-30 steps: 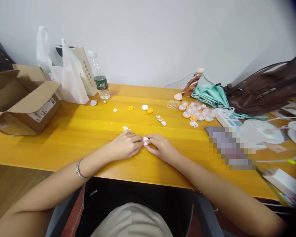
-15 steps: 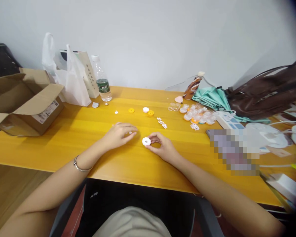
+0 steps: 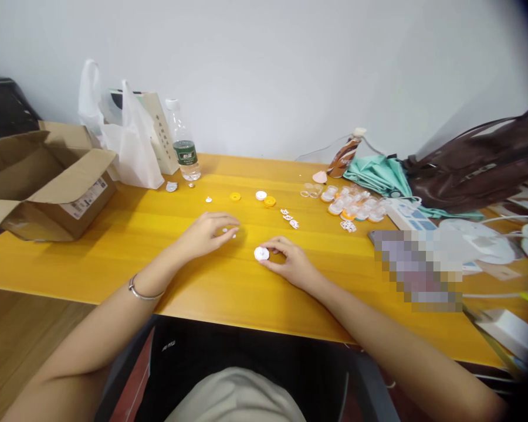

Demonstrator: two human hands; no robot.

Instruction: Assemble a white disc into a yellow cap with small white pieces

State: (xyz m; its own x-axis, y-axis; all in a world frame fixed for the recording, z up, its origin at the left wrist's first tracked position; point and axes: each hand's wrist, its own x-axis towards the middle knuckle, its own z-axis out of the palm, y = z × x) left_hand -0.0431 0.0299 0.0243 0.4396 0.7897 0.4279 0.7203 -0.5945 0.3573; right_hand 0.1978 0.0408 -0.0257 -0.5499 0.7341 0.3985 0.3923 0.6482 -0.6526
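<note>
Left hand [image 3: 207,233] withdrawn; right hand [image 3: 287,258] holds white disc [image 3: 260,254].

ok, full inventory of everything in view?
round piece: one, white, in right hand
small bits: two, white, by left hand
discs: two yellow, one white, middle
openwork pieces: several, white, centre right
containers: cluster, clear/orange, right
bottles: two, clear and brown, rear
cardboard box: one, brown, far left
plastic bag: one, white, beside box
cloth: one, teal, rear right
strapped bag: one, brown, far right
cables: count unclear, white, far right
pixelated item: one, colour unclear, right
table: one, yellow, beneath
hands: two, bare, front centre
</note>
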